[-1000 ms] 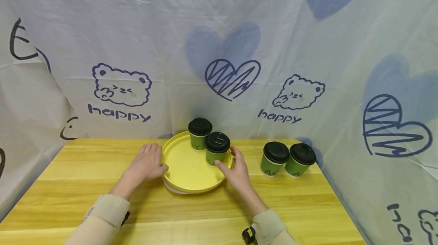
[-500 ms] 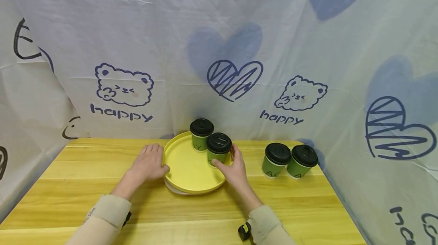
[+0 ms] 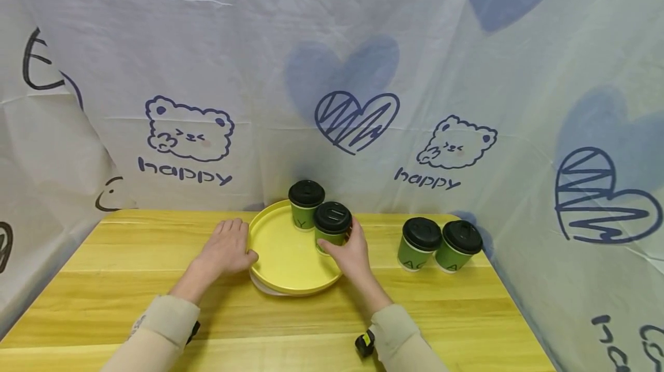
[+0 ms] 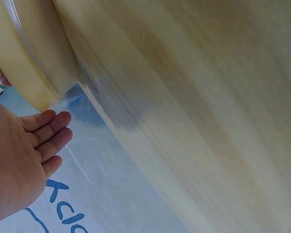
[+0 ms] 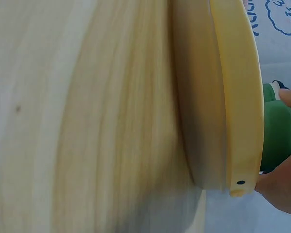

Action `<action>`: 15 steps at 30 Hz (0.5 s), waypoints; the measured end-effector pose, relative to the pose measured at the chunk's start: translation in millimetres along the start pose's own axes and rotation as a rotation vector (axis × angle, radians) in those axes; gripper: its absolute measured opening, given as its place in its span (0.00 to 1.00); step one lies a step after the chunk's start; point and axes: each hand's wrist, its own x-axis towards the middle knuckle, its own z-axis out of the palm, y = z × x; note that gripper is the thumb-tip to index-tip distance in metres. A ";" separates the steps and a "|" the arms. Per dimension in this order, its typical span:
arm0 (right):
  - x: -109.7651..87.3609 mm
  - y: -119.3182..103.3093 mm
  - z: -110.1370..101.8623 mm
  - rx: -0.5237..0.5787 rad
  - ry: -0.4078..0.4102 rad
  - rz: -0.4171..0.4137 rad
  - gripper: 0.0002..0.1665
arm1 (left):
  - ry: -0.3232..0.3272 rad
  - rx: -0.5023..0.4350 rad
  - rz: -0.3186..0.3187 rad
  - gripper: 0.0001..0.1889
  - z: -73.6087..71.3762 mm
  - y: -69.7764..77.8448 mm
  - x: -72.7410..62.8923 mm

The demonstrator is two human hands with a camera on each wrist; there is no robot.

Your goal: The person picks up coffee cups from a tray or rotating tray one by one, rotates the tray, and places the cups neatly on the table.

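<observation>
A round yellow tray (image 3: 282, 256) with a raised rim stands on a paler base at the table's back. Two green paper coffee cups with black lids are on it: a rear cup (image 3: 305, 205) and a front cup (image 3: 332, 225). My right hand (image 3: 353, 251) grips the front cup, thumb across its near side; the fingers behind are mostly hidden. In the right wrist view, that green cup (image 5: 280, 133) shows beyond the tray wall. My left hand (image 3: 225, 248) rests at the tray's left rim, thumb over it. The left wrist view shows its fingers (image 4: 51, 136) loosely extended outside the rim.
Two more lidded green cups, one left (image 3: 419, 242) and one right (image 3: 458, 245), stand side by side on the wooden table (image 3: 270, 331), to the tray's right. A printed cloth (image 3: 270, 72) hangs along the table's back edge.
My right hand has moved slightly left, its thumb and fingers coming in against the front cup. The left hand and tray stay in place; the head view has shifted a little.
</observation>
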 end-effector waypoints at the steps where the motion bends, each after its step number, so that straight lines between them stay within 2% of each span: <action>1: 0.5 0.2 0.8 -0.003 0.005 -0.004 0.55 | -0.001 0.001 -0.001 0.37 0.2 -0.1 0.0; 9: 2.7 3.2 6.8 0.031 0.021 0.013 0.48 | 0.000 -0.019 -0.012 0.34 2.2 -0.3 -0.1; 15: 2.7 5.4 7.6 0.050 0.027 0.022 0.49 | -0.002 -0.022 -0.016 0.34 1.8 0.3 0.5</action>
